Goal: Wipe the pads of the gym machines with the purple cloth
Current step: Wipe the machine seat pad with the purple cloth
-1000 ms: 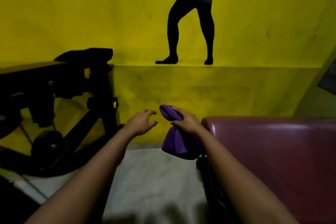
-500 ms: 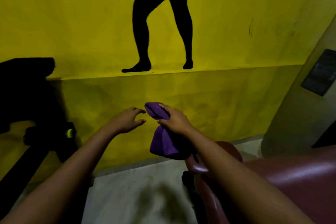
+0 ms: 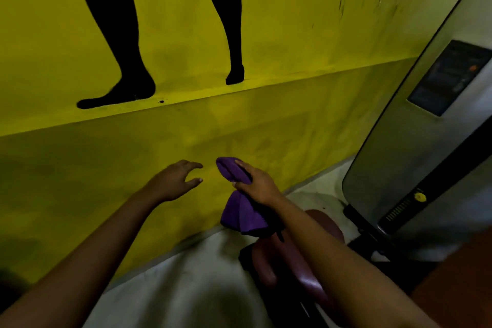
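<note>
While right hand (image 3: pixel 259 185) pinches bunched purple cloth (image 3: pixel 241 214) above rounded maroon vinyl pad (image 3: pixel 306 271); left hand (image 3: pixel 174 181) beside it, fingers spread, empty.

Above the pad's (image 3: pixel 314 282) far end hangs the cloth (image 3: pixel 239 216), held in the right grip (image 3: pixel 259 185). The left grip (image 3: pixel 173 181) hovers left of the pad, apart from the cloth. Behind the pad, the wall (image 3: pixel 292 21) — right of the pad, a machine column (image 3: pixel 399 154). The floor (image 3: pixel 186 287) lies left of the pad.
</note>
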